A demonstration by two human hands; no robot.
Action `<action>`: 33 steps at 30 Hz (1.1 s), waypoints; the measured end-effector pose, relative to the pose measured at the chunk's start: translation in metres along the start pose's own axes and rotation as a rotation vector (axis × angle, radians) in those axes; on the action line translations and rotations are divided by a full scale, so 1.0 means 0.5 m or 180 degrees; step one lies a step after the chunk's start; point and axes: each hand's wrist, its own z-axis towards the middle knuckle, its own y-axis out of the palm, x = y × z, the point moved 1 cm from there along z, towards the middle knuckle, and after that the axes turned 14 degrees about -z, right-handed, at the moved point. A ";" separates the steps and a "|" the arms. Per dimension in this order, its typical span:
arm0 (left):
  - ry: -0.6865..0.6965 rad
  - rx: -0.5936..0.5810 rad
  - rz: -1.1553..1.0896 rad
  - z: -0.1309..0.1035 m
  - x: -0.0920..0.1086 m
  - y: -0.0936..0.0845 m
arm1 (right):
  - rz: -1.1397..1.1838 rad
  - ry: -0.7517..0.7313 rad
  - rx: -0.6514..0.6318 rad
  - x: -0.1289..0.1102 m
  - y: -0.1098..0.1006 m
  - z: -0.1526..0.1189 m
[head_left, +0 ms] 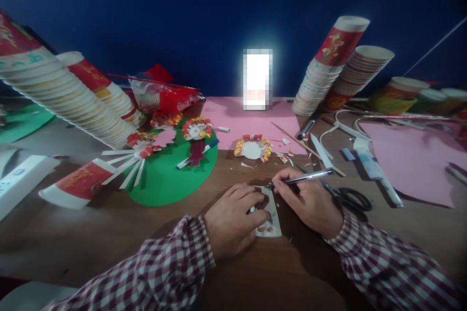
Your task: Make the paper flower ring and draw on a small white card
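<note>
My left hand (237,218) lies on a small white card (274,209) with cut holes near its lower end, fingers spread over its left side. In my right hand (308,201) a dark pen (306,177) is gripped, its tip at the card's top edge. Just beyond the hands sits a round white piece with a red and yellow frilled rim (252,149). Black-handled scissors (353,199) lie right of my right hand, partly hidden by it.
Tall stacks of paper cups (324,68) lean at both sides. A green sheet (160,184) with frilled flowers lies left, pink sheets (226,112) behind and right. A cut cup (80,182), glue tube (368,163), wooden sticks and a bright blurred rectangle (257,77) are also in view.
</note>
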 end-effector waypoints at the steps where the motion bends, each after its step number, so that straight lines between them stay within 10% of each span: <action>1: 0.0000 -0.0004 -0.0008 0.000 0.000 0.000 | 0.0009 0.0004 -0.0007 0.000 0.000 0.000; 33: 0.0007 -0.0046 -0.0104 0.002 0.001 -0.004 | -0.0090 -0.0015 0.0004 -0.002 -0.004 0.000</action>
